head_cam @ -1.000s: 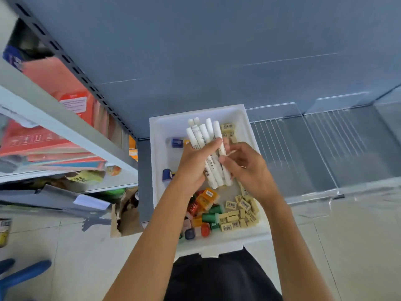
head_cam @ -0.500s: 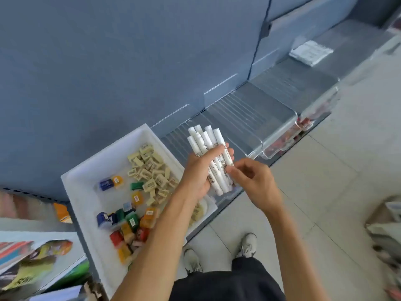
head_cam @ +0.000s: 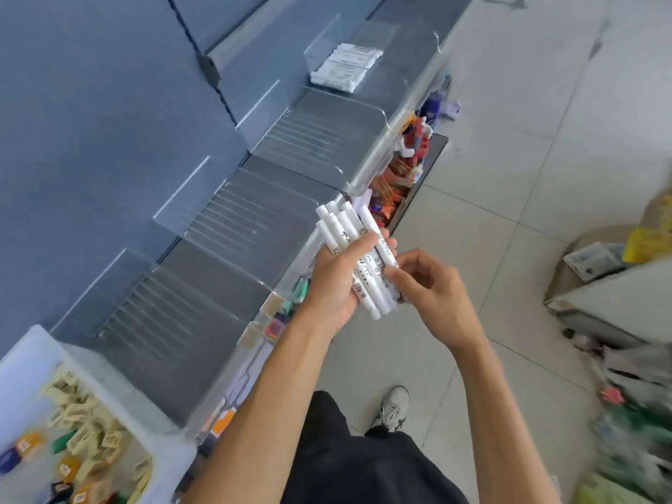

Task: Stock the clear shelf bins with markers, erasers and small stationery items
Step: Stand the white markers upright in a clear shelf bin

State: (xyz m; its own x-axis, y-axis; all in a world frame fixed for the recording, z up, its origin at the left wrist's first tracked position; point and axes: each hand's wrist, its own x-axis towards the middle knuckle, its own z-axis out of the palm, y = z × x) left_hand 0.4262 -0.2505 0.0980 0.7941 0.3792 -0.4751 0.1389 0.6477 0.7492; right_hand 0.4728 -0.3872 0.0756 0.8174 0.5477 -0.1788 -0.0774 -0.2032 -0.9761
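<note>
Since a second ago the white markers point(head_cam: 347, 238) have left the white tray point(head_cam: 22, 361) (now far left) and hover at the front edge of the clear bins point(head_cam: 232, 227). Their long axis slants away toward the bins. The left hand point(head_cam: 336, 285) grips the bundle, and the right hand point(head_cam: 432, 285) pinches one marker.

Head view: looks down from the person's head.
Faces: along the row of clear plastic shelf bins point(head_cam: 254, 227).
Nearness: close.
</note>
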